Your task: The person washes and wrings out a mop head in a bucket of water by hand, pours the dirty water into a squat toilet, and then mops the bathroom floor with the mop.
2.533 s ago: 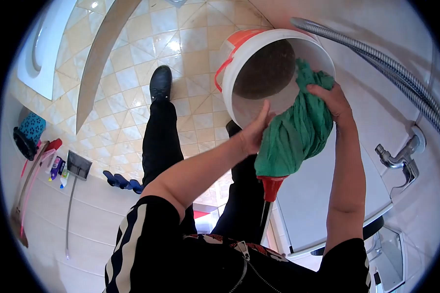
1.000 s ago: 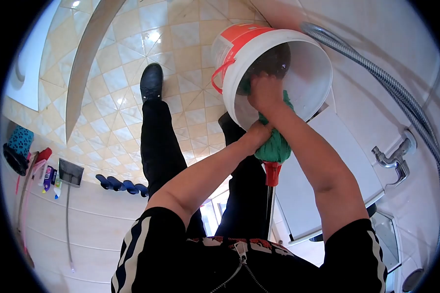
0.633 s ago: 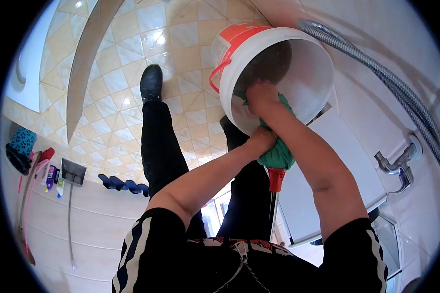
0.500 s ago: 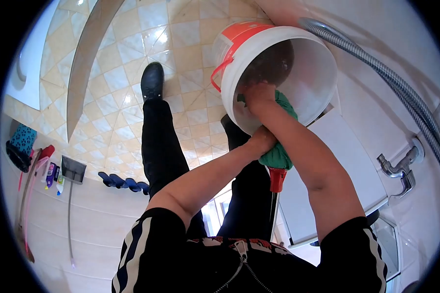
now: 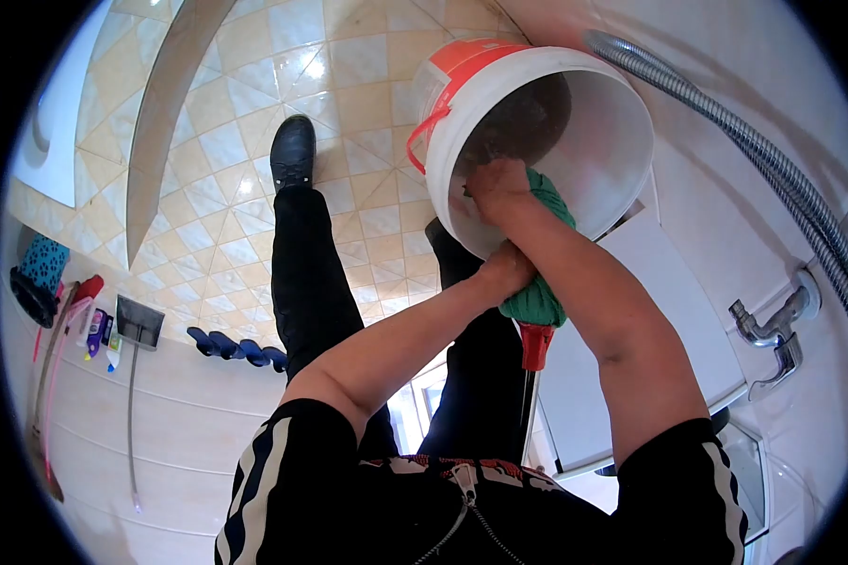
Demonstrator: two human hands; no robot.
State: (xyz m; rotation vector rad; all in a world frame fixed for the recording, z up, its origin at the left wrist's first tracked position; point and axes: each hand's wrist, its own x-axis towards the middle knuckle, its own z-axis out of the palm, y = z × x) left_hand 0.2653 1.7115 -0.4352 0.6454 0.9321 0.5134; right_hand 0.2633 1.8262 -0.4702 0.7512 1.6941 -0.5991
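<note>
A mop with a green cloth head (image 5: 537, 303) is tilted over the mouth of a white bucket (image 5: 622, 155). Its red socket (image 5: 537, 347) and thin metal pole (image 5: 529, 400) point back towards my body. My right hand (image 5: 499, 188) is closed on the far end of the cloth, just inside the bucket's rim. Lower on the same cloth, near the socket, my left hand (image 5: 507, 271) is wrapped round it, partly hidden by my right forearm. Dark, murky water (image 5: 532, 113) lies in the bucket. Some of my fingers are hidden.
A metal shower hose (image 5: 725, 118) and a tap (image 5: 773, 325) are on the right-hand wall. A white panel (image 5: 650, 339) lies beside my right arm. To the left are a dustpan (image 5: 139, 322), blue slippers (image 5: 240, 350) and cleaning bottles (image 5: 99, 334). Tiled floor (image 5: 358, 113) surrounds my shoe.
Both hands stay closed on the mop head, with only a slight shift of the right hand's fingers. The bucket and surroundings sit almost the same in view.
</note>
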